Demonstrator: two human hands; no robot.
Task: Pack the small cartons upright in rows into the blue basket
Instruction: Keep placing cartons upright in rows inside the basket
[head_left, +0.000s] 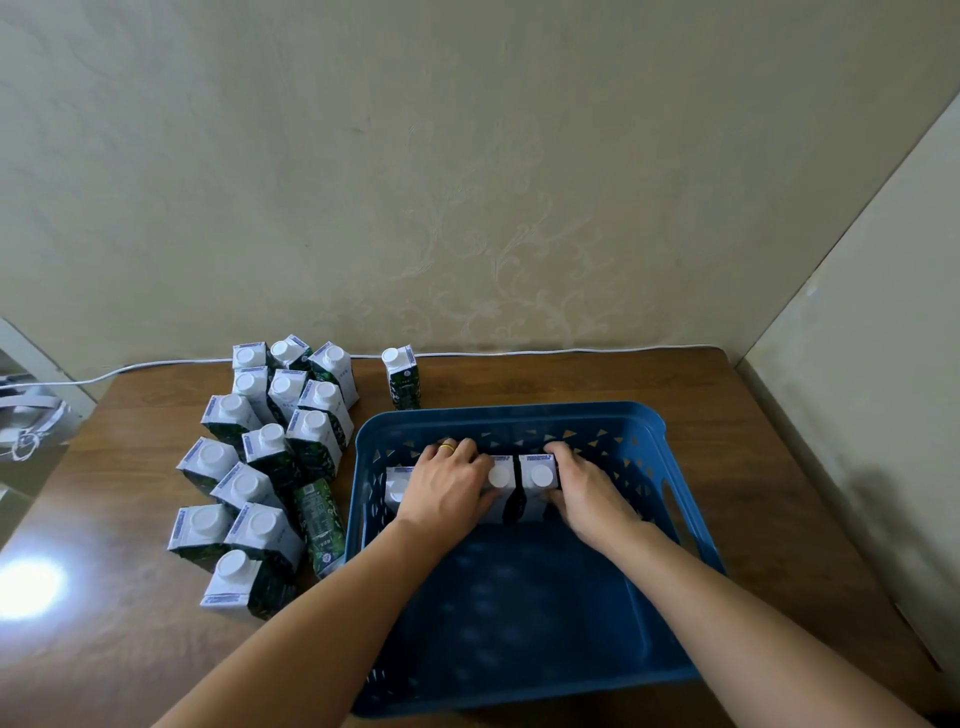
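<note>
The blue basket (691, 530) sits on the wooden table in front of me. Three small green-and-white cartons with white caps stand upright in a row along its far wall. My left hand (447, 483) grips the middle carton (501, 480), and partly hides the left carton (397, 488). My right hand (582, 493) grips the right carton (537, 475) from its right side. Left of the basket stands a cluster of several more cartons (260, 457), one of which lies on its side (319, 525). A single carton (402, 376) stands behind the basket.
A white cable (519, 353) runs along the table's back edge against the wall. A white object (26, 421) sits off the table's left end. A wall closes the right side. The basket's near half holds nothing.
</note>
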